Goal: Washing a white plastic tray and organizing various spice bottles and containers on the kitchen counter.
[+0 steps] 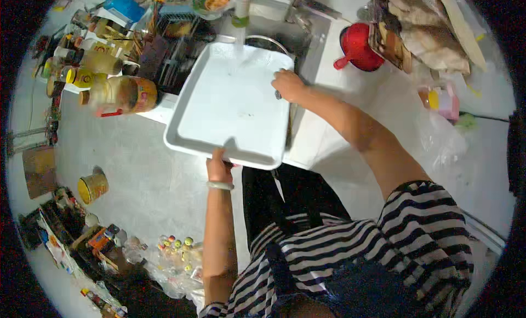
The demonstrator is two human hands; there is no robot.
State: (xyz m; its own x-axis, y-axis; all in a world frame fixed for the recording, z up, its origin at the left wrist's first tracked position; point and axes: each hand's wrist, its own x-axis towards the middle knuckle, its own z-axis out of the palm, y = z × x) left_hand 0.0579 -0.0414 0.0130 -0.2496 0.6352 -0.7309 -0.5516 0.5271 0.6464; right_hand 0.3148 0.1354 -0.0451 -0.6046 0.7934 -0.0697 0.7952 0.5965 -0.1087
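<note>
A white rectangular tray (234, 100) with raised rims is held tilted over the sink, and a few small dark specks mark its inner face. My left hand (220, 168) grips the near rim, thumb on top and fingers underneath. On the tray's right side lies my right hand (289, 85), fingers curled. A small dark grey scourer (278, 95), apparently of metal mesh, peeks out beneath it, mostly hidden by the palm. Behind the tray, the curved rim of a round metal vessel (269, 40) shows. A pale vertical streak crosses the tray's far part; whether it is water is unclear.
Around the steel sink (318, 42) are a faucet (298, 18), a blue-capped bottle (242, 7) and a dish rack (172, 50). A red pan (359, 46) sits right, bottles and a large oil jug (127, 96) left. A yellow bucket (93, 187) stands on the floor.
</note>
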